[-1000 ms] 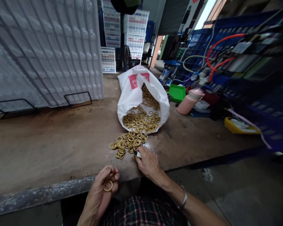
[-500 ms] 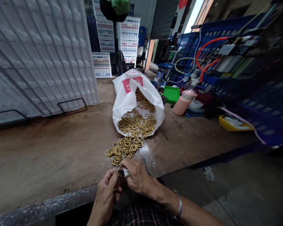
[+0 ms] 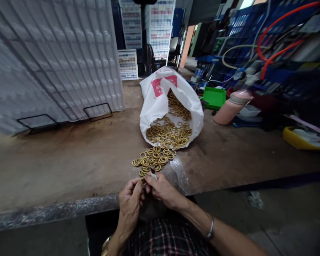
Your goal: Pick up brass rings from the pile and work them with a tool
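The left hand and the right hand are meeting together, pinching a brass ring and a small tool at 6 o'clock of the ring pile, so a steady grip probably helps.

Bare forearms; silver bangle on right wrist; gold watch on left; plaid garment.

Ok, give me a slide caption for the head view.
Both hands, left hand and right hand, meet over a brass ring at the table edge, near loose rings spilling from a white bag.
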A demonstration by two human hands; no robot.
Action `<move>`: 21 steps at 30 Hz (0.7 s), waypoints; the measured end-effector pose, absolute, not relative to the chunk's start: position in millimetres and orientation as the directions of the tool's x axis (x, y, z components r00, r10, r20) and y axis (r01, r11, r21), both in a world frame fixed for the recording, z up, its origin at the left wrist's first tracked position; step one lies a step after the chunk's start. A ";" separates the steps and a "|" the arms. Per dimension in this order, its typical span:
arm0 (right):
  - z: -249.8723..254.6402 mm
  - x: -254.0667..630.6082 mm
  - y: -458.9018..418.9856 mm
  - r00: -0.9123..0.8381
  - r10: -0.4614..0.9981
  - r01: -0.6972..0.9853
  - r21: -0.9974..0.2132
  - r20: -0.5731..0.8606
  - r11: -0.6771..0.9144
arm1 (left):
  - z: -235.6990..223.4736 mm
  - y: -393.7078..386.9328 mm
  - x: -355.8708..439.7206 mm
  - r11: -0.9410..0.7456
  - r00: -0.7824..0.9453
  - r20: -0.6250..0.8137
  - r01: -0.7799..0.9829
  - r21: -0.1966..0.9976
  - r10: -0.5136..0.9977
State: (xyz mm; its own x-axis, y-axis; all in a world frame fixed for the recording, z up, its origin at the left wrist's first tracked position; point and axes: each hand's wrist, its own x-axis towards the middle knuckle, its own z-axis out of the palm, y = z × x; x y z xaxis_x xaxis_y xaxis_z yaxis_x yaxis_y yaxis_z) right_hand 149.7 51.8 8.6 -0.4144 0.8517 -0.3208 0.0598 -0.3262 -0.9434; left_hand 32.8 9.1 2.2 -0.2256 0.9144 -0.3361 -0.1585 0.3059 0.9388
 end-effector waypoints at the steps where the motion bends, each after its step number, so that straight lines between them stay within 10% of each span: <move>1: 8.1 149.3 51.0 -0.442 0.823 0.022 -0.922 -0.357 -0.388 | 2.9 8.6 32.6 0.307 -0.221 -0.338 -0.163 0.938 0.915; 13: 5.5 140.4 52.3 -0.374 0.927 0.288 -0.954 -0.035 0.080 | 7.3 0.4 20.7 0.388 -0.114 -0.406 -0.156 0.909 0.907; 21: 8.1 136.3 53.8 -0.383 0.915 0.259 -0.966 -0.124 -0.022 | 4.3 -5.2 15.8 0.347 -0.048 -0.368 -0.243 0.906 0.928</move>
State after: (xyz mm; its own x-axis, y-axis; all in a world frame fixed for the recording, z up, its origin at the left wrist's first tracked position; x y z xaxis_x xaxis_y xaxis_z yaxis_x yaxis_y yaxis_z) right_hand 136.3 53.8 8.1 -0.3830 0.9154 -0.1237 0.2588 -0.0222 -0.9657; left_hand 15.8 -5.2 4.3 -0.0484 0.9285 -0.3682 -0.2431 0.3466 0.9060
